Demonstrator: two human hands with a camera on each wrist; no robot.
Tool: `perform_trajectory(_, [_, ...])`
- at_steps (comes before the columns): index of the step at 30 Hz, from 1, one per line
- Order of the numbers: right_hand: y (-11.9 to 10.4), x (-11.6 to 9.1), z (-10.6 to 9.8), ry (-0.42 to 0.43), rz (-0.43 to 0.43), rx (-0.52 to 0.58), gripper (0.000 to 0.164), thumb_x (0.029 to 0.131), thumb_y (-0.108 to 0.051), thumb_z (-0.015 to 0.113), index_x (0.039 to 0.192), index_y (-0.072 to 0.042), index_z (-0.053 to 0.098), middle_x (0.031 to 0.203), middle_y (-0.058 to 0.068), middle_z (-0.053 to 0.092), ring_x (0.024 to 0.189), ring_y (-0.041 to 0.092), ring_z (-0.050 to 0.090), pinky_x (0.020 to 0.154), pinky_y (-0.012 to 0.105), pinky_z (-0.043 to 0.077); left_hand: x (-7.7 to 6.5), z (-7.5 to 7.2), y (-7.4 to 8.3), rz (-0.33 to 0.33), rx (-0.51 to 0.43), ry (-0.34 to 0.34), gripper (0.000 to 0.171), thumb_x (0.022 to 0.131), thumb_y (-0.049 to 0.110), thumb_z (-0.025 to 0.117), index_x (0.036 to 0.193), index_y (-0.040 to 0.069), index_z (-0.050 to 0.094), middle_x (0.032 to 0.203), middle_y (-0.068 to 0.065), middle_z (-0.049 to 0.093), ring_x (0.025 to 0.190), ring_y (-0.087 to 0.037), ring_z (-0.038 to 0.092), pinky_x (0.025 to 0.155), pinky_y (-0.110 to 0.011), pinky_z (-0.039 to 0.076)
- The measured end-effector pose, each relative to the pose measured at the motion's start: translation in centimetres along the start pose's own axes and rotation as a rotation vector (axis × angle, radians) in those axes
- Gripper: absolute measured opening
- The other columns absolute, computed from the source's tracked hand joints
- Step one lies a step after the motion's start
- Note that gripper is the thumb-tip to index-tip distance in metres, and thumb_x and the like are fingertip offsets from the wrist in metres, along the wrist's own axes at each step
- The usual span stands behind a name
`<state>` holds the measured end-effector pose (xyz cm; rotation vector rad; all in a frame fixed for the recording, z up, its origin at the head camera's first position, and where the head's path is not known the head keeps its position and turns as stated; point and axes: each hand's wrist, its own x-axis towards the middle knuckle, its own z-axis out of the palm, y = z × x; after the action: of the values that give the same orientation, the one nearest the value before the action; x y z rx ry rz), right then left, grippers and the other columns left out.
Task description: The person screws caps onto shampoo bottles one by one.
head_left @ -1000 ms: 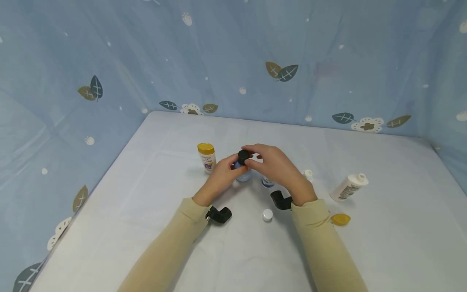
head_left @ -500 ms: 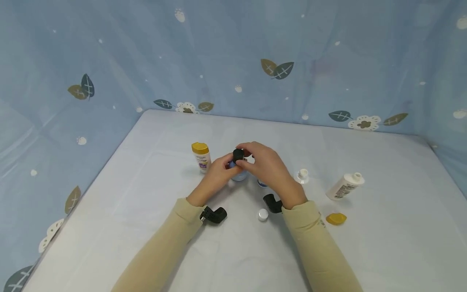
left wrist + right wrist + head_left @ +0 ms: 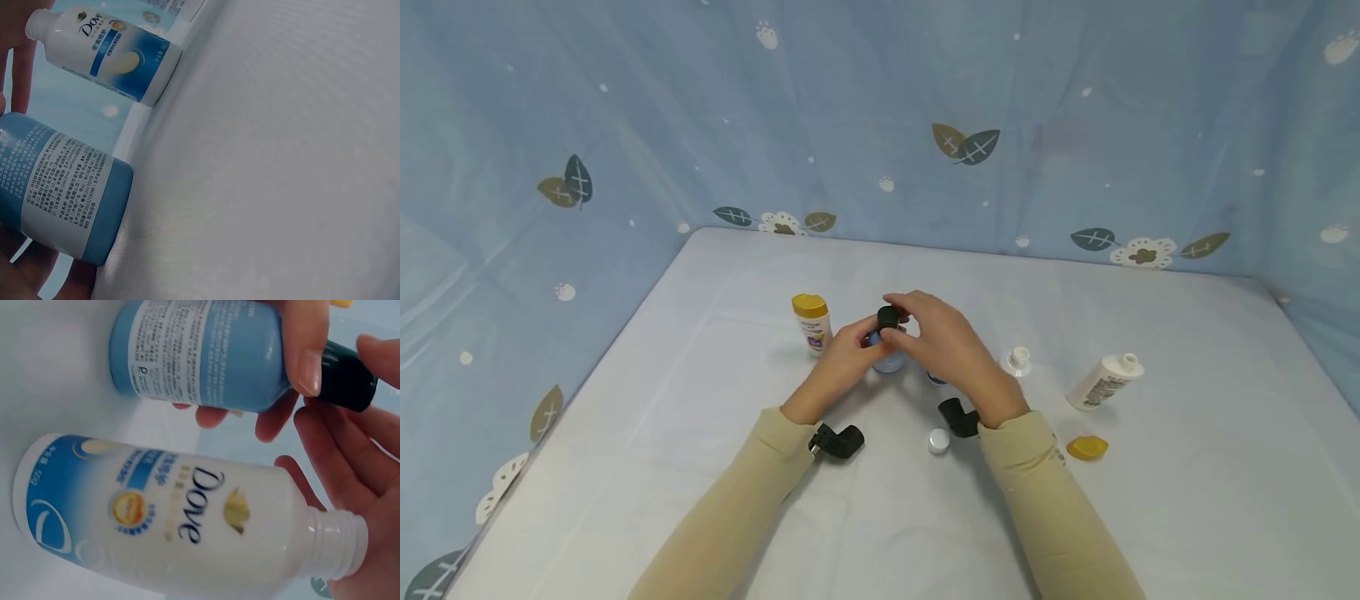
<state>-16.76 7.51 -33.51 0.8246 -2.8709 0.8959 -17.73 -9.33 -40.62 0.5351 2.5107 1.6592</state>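
Note:
My left hand (image 3: pixel 848 357) grips a blue bottle (image 3: pixel 187 356) with a printed label, its thumb lying across the bottle's shoulder. On top of that bottle sits a black cap (image 3: pixel 888 317), which my right hand (image 3: pixel 951 340) pinches between thumb and fingers. Whether the cap is fully seated cannot be told. Just beside them is a white and blue Dove bottle (image 3: pixel 169 512) with a bare threaded neck, mostly hidden behind the right hand in the head view.
A white bottle with a gold cap (image 3: pixel 812 323) stands left of the hands. To the right are a small uncapped bottle (image 3: pixel 1018 362) and a white uncapped bottle (image 3: pixel 1105 382). A white cap (image 3: pixel 938 441) and a yellow cap (image 3: pixel 1087 448) lie nearer on the table.
The head view has shifted slightly, placing everything further left in the picture. Both hands keep their hold on the blue bottle and its black cap.

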Motion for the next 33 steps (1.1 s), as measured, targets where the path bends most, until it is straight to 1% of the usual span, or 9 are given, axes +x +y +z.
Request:
perform_trajectory(6, [0.5, -0.1, -0.1, 0.015, -0.041, 0.015, 0.039, 0.086, -0.024, 0.06, 0.123, -0.013, 0.054, 0.108, 0.0, 0.057, 0.098, 0.018, 0.053, 0.081, 0.034, 0.042, 0.1, 0.1, -0.3, 0.0, 0.003, -0.005, 0.041, 0.084, 0.042, 0.057, 0.121, 0.026, 0.055, 0.122, 0.007, 0.053, 0.109, -0.01, 0.049, 0.09, -0.034, 0.039])
perform_trajectory(9, [0.4, -0.1, 0.1, 0.041, -0.025, 0.019, 0.038, 0.085, -0.026, 0.061, 0.12, -0.013, 0.055, 0.105, -0.001, 0.057, 0.095, 0.017, 0.053, 0.08, 0.033, 0.042, 0.2, 0.1, -0.5, -0.005, 0.001, -0.005, 0.04, 0.084, 0.043, 0.057, 0.119, 0.024, 0.056, 0.12, 0.007, 0.054, 0.108, -0.01, 0.049, 0.09, -0.034, 0.039])
perform_trajectory(13, [0.1, -0.3, 0.4, 0.07, 0.012, -0.013, 0.042, 0.084, -0.028, 0.062, 0.123, -0.015, 0.052, 0.103, -0.002, 0.055, 0.092, 0.013, 0.051, 0.078, 0.033, 0.042, 0.3, 0.3, -0.5, 0.011, -0.013, -0.022, 0.038, 0.085, 0.04, 0.057, 0.116, 0.019, 0.058, 0.116, 0.006, 0.056, 0.106, -0.01, 0.051, 0.089, -0.034, 0.04])
perform_trajectory(18, [0.0, -0.4, 0.9, 0.089, 0.014, -0.053, 0.039, 0.083, -0.031, 0.063, 0.118, -0.017, 0.055, 0.101, -0.003, 0.053, 0.09, 0.012, 0.051, 0.074, 0.031, 0.043, 0.1, 0.3, -0.4, -0.009, -0.01, -0.012, 0.036, 0.084, 0.042, 0.057, 0.114, 0.022, 0.059, 0.114, 0.009, 0.056, 0.103, -0.009, 0.051, 0.087, -0.034, 0.041])
perform_trajectory(20, [-0.1, -0.4, 0.9, 0.081, 0.021, -0.057, 0.039, 0.083, -0.034, 0.062, 0.117, -0.017, 0.055, 0.101, -0.004, 0.053, 0.09, 0.013, 0.051, 0.073, 0.031, 0.043, 0.0, 0.2, -0.3, -0.02, -0.008, -0.006, 0.035, 0.084, 0.042, 0.058, 0.114, 0.024, 0.059, 0.114, 0.01, 0.056, 0.102, -0.009, 0.051, 0.086, -0.035, 0.041])
perform_trajectory(22, [-0.2, -0.4, 0.7, 0.057, 0.032, -0.051, 0.044, 0.082, -0.036, 0.063, 0.121, -0.017, 0.052, 0.102, -0.003, 0.053, 0.091, 0.013, 0.051, 0.074, 0.032, 0.043, -0.1, 0.1, -0.3, -0.019, -0.016, -0.01, 0.036, 0.084, 0.043, 0.057, 0.115, 0.024, 0.058, 0.116, 0.009, 0.056, 0.103, -0.01, 0.051, 0.087, -0.035, 0.041])
perform_trajectory(27, [-0.4, -0.4, -0.2, 0.007, 0.046, -0.004, 0.055, 0.082, -0.034, 0.063, 0.131, -0.018, 0.044, 0.112, -0.003, 0.052, 0.1, 0.014, 0.05, 0.083, 0.035, 0.041, -0.1, 0.1, -0.3, 0.003, -0.018, -0.02, 0.041, 0.084, 0.048, 0.055, 0.12, 0.027, 0.055, 0.121, 0.009, 0.053, 0.108, -0.009, 0.048, 0.088, -0.035, 0.04])
perform_trajectory(31, [-0.5, -0.3, -0.6, -0.011, 0.017, 0.024, 0.053, 0.085, -0.028, 0.061, 0.133, -0.017, 0.042, 0.12, -0.002, 0.052, 0.106, 0.015, 0.05, 0.087, 0.036, 0.04, -0.1, 0.0, -0.3, 0.004, -0.01, 0.006, 0.041, 0.083, 0.047, 0.056, 0.119, 0.029, 0.055, 0.121, 0.011, 0.052, 0.109, -0.008, 0.048, 0.089, -0.035, 0.04])
perform_trajectory(33, [-0.4, -0.2, -0.5, -0.027, -0.003, 0.022, 0.049, 0.086, -0.026, 0.06, 0.131, -0.017, 0.045, 0.12, -0.001, 0.053, 0.104, 0.016, 0.051, 0.085, 0.035, 0.041, -0.2, -0.1, -0.3, -0.008, -0.009, 0.013, 0.04, 0.083, 0.046, 0.057, 0.118, 0.028, 0.056, 0.119, 0.011, 0.054, 0.107, -0.008, 0.049, 0.088, -0.035, 0.04])
